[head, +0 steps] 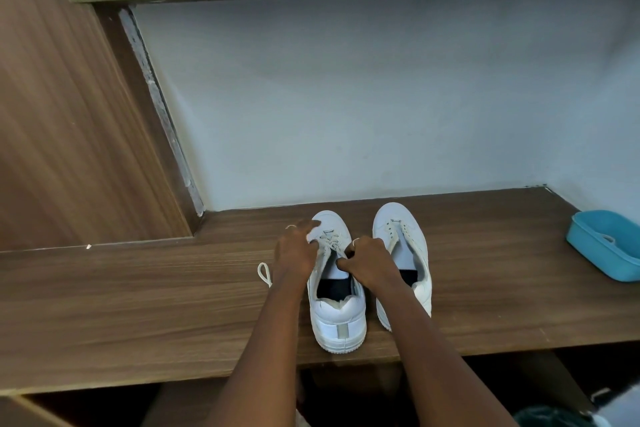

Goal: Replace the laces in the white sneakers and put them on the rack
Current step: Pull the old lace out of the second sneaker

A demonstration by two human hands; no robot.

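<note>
The left sneaker (337,315) is sitting on the wooden counter (138,305) with its long axis running straight away from the person, toe toward the pale wall (346,97) and heel near the counter's front edge; the right sneaker (398,222) is standing just beside it, parallel, and its eyelets are showing bare as far as can be seen; both hands are working on the left sneaker, one on each side of the throat; the right hand (369,260) is curling tightly, its grip closing thumb against forefinger on the lace (330,239) just above the tongue, where the crossed rows are ending; the left hand (294,250) is lying over the outer side of the toe box with one finger reaching forward and the others bending at the eyelet row, though whether its grip is actually pinching the lace I cannot tell; a loose loop of the same lace is trailing out onto the counter to the left of the left wrist; judging from this, the lower rows are already threaded and the upper eyelets, lying nearer the person than either grip, are waiting, so the coming move is probably calling for drawing the lace back along that axis toward the heel, with the right hand the nearer one; a blue plastic tub (602,253) is sitting well apart at the right.
</note>
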